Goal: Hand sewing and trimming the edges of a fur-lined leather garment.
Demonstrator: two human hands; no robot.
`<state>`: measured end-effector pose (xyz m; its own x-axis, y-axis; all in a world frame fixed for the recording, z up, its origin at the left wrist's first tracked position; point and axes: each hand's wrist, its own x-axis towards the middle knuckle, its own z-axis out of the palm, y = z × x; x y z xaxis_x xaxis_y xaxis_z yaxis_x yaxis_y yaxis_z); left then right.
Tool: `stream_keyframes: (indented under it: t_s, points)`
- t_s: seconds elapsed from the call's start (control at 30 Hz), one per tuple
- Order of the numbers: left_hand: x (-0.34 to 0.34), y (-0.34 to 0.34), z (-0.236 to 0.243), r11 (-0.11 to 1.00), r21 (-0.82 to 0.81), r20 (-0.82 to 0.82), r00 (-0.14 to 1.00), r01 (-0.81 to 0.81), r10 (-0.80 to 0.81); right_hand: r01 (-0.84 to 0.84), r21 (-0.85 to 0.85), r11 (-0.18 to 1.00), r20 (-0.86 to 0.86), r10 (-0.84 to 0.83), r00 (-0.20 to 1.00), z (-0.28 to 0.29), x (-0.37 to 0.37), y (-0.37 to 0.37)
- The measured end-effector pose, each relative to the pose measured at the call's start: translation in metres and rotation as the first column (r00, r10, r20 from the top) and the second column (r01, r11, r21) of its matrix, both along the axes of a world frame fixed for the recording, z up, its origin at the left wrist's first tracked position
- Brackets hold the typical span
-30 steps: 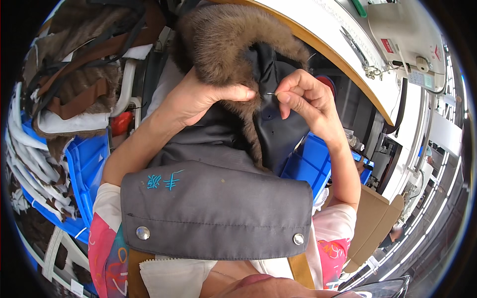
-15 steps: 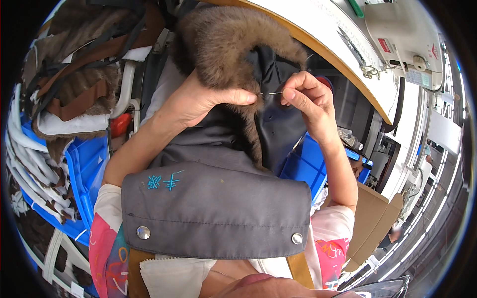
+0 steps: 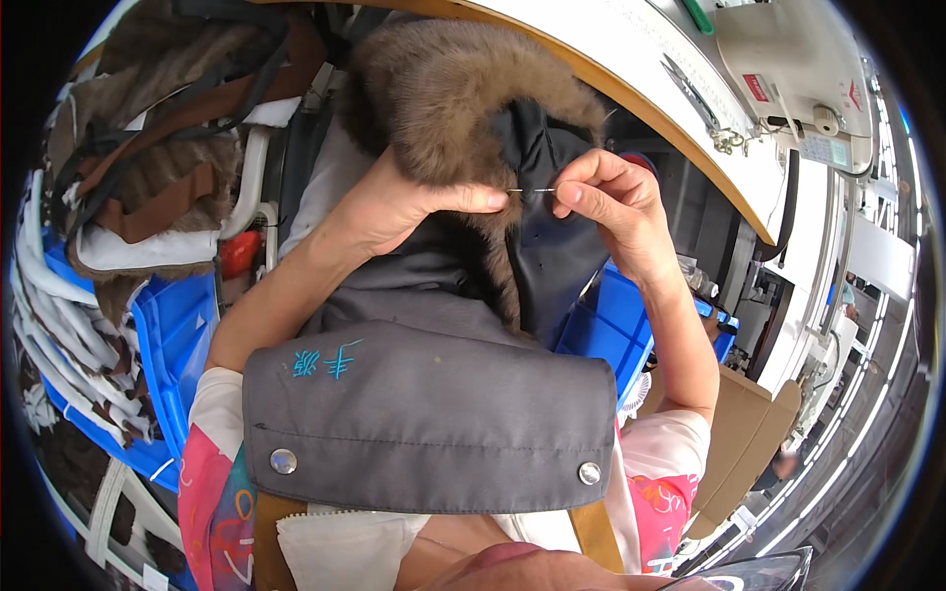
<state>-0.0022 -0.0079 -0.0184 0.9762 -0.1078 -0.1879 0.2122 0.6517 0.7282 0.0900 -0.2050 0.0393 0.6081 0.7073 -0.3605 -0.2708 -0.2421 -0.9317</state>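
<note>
At the far left, brown fur pieces point(image 3: 128, 167) are piled above blue crates point(image 3: 172, 335). The left hand point(image 3: 399, 202) is closed on the edge of a brown fur collar point(image 3: 443, 94), with its thumb pressed toward the dark lining point(image 3: 547, 246). A thin needle point(image 3: 530, 190) is seen lying level between the two hands, just over the lining where fur and cloth meet. The right hand point(image 3: 606, 197) is pinched shut on the needle's right end between thumb and fingertips. The collar and lining are held up above the lap, in front of a grey apron bib point(image 3: 434, 414). Farther right, the curved edge of a white table point(image 3: 631, 89) is seen, with a sewing machine point(image 3: 798, 69) on it.
</note>
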Motion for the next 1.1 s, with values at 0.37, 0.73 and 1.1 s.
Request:
stream_keyframes:
  t_s: [0.37,0.73,1.1]
  points:
    - [0.000,-0.006,-0.009,0.998,-0.054,0.079,0.996,-0.045,0.050,0.038,0.034,0.999,-0.014,-0.037,0.999,-0.001,-0.010,0.002]
    - [0.003,-0.009,0.011,1.000,-0.008,0.061,0.998,-0.011,0.012,-0.143,-0.461,0.876,0.887,0.458,-0.060,0.043,-0.015,0.029]
    - [-0.001,0.003,0.022,0.991,-0.133,0.001,1.000,-0.018,0.018,-0.069,-0.824,0.562,0.511,0.686,-0.517,0.072,-0.004,0.058]
